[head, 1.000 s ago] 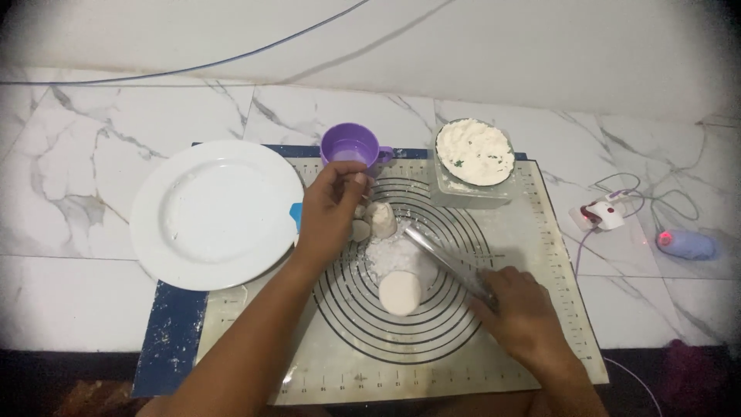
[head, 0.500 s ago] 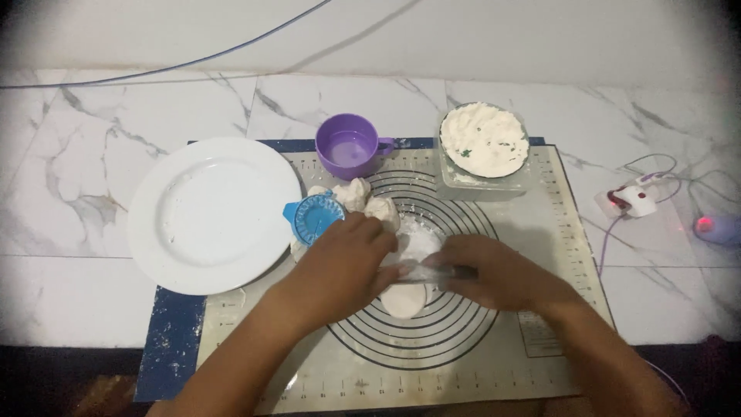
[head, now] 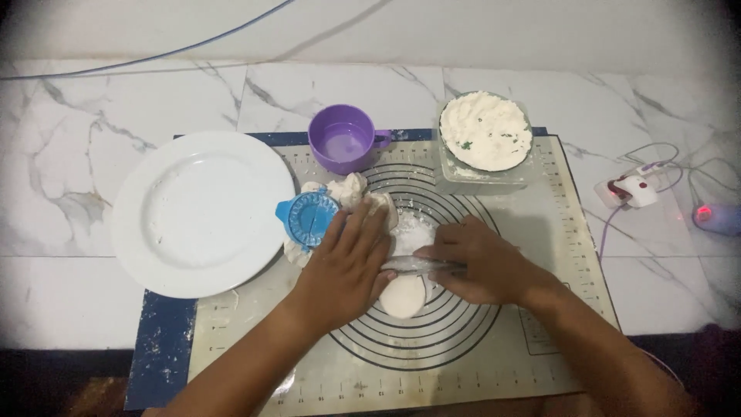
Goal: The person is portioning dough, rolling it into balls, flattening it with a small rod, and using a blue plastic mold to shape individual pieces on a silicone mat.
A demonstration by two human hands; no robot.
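We take the round baking mat [head: 494, 340] with its printed rings as our landmark. At its centre our left hand [head: 343, 266] lies flat, fingers spread, palm pressing on one end of a slim rolling pin [head: 421, 265]; our right hand [head: 482, 262] curls loosely over the other end. The pin lies across a small pale disc of dough [head: 403, 296], which peeks out just below it, on the inner rings.

Judging from how things lie, the work looks to be in its early part. One disc is under the pin and seems only partly flattened. Several rough lumps of dough [head: 351, 189] wait at the upper left of the rings, unrolled. A blue round press mould [head: 307, 218] sits just beside them, closed or open we cannot tell. The white plate [head: 202, 212], overlapping the mat's left edge, holds no finished pieces, only a dusting of flour. The square glass bowl of white filling [head: 485, 131] at the mat's upper right corner looks full and untouched. A purple cup [head: 343, 140] stands at the mat's top edge.

The mat lies on a white marble-veined surface [head: 85, 154]. To the right of the mat, well apart, a white charger plug [head: 633, 189] with cables and a small device with a red light [head: 714, 218] rest on the surface. A thin blue cable [head: 162, 52] runs across the pale area above the mat.
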